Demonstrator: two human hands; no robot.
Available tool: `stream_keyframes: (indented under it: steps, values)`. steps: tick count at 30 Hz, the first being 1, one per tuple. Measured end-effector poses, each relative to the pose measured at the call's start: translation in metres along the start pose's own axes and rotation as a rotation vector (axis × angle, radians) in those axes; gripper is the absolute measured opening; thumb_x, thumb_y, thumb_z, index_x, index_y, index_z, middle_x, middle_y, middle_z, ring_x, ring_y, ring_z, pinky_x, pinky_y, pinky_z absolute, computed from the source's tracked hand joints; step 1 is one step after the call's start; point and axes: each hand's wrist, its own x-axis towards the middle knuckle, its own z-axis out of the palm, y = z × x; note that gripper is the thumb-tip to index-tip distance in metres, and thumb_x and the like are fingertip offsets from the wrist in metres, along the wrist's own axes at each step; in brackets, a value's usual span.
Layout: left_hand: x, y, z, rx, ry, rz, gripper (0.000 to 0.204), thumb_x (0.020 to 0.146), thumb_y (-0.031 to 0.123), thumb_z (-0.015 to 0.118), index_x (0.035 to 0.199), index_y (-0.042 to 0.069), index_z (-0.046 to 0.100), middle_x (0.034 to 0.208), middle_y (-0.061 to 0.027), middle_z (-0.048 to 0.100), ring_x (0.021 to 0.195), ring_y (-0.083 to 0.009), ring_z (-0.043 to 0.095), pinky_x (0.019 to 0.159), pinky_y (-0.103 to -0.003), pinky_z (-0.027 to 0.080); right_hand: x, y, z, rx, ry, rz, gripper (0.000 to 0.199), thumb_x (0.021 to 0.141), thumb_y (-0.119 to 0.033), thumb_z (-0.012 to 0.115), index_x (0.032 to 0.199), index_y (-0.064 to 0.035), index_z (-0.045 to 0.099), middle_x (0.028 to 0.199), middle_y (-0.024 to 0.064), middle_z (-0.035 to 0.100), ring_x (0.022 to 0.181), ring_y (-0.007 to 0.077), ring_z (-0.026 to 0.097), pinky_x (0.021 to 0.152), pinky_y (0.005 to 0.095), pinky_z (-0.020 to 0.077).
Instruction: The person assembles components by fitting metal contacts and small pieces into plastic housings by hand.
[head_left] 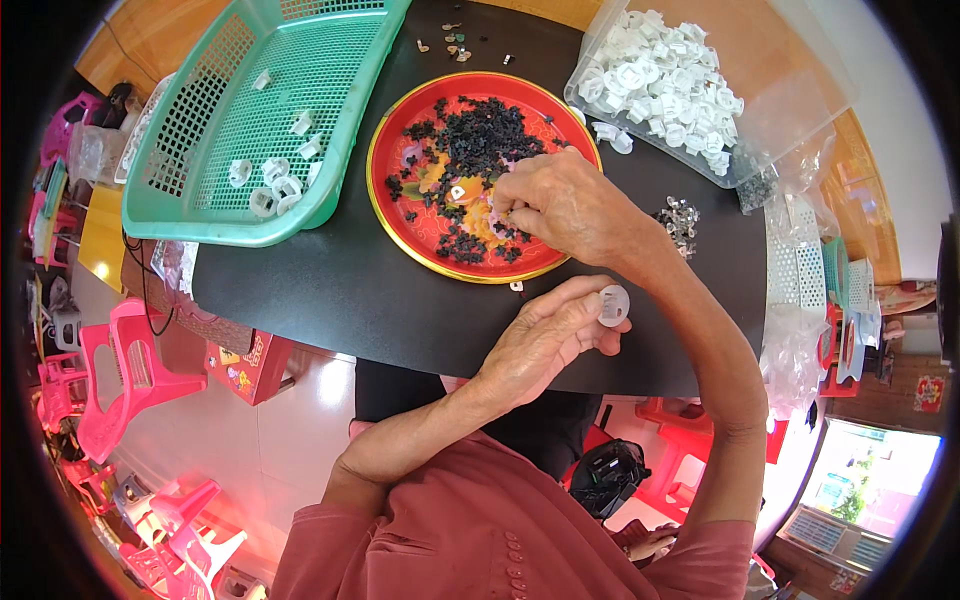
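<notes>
In my left hand I hold a round white plastic part between thumb and fingers, near the table's front edge. My right hand reaches over the right side of a red round tray with a gold rim. Its fingers are pinched together among small black pieces heaped in the tray; whatever they grip is hidden. A small white piece lies in the middle of the tray, on the printed flowers.
A green mesh basket at the left holds several white parts. At the back right, a clear bin is piled with white parts. Small metallic pieces lie on the black table right of the tray. Pink chairs stand at the left.
</notes>
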Motion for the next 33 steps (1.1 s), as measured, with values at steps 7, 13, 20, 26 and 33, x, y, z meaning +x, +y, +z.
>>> stream_keyframes:
  steps: [7,13,20,26,33]
  values:
    - [0.0004,-0.0014,-0.0001,-0.01,-0.013,0.018,0.038,0.1,0.021,0.047,0.129,-0.003,0.045,0.106,-0.0129,0.059,0.09,-0.0178,0.057,0.083,-0.031,0.047,-0.001,-0.0056,-0.0076,0.008,-0.034,0.028,0.012,0.072,-0.001,0.062,0.083,-0.0022,0.066,0.077,0.0139,0.063,0.074,0.0314,0.063,0.069,0.0402,0.0497]
    - [0.0006,-0.0007,0.0006,-0.011,0.011,0.003,0.038,0.1,0.021,0.047,0.129,-0.003,0.045,0.106,-0.0131,0.059,0.09,-0.0177,0.057,0.083,-0.031,0.047,0.004,-0.0068,-0.007,-0.024,-0.067,0.066,0.011,0.071,-0.001,0.061,0.082,-0.0017,0.065,0.078,0.0145,0.064,0.074,0.0314,0.063,0.068,0.04,0.0501]
    - [0.0,-0.0006,0.0029,-0.008,0.019,0.016,0.037,0.099,0.021,0.047,0.128,-0.004,0.046,0.105,-0.0126,0.059,0.089,-0.0177,0.057,0.082,-0.031,0.047,0.0021,-0.0051,-0.002,0.02,0.04,-0.007,0.005,0.07,-0.006,0.062,0.073,-0.003,0.063,0.07,0.0156,0.062,0.07,0.0337,0.062,0.064,0.0443,0.0476]
    - [0.0002,0.0001,0.0012,-0.006,-0.009,0.019,0.038,0.099,0.021,0.048,0.128,-0.003,0.046,0.106,-0.0118,0.058,0.089,-0.0175,0.057,0.082,-0.03,0.047,0.0022,-0.0069,-0.0042,0.062,0.021,-0.011,0.005,0.069,-0.001,0.062,0.074,-0.0012,0.062,0.071,0.0149,0.062,0.071,0.0335,0.061,0.065,0.044,0.048]
    - [0.0008,0.0,0.001,-0.012,-0.014,0.015,0.038,0.099,0.021,0.048,0.128,-0.003,0.046,0.106,-0.0115,0.058,0.09,-0.0175,0.057,0.082,-0.03,0.048,0.0028,-0.0085,-0.0068,0.078,0.035,-0.081,0.01,0.067,0.001,0.064,0.077,0.0004,0.062,0.073,0.0161,0.062,0.071,0.0348,0.062,0.066,0.0423,0.0495]
